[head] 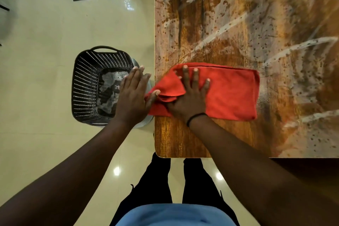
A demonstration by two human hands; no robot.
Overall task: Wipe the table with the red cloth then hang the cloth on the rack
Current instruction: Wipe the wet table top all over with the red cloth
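The right hand (190, 95) covers the middle of the red cloth (231, 93), and the left hand (132, 95) hides part of the black basket (86, 86). The tabletop (238, 24) runs off the top and right edges. What lies in the basket is too dim to tell.

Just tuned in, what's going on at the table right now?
A person is wiping the table with the red cloth. The right hand lies flat on the cloth, pressing it onto the tabletop near the table's left edge. The left hand is open just off that edge, its thumb touching the bunched end of the cloth that overhangs. A black basket sits on the floor below the left hand. No rack is in view, so the hanging step is not yet done.
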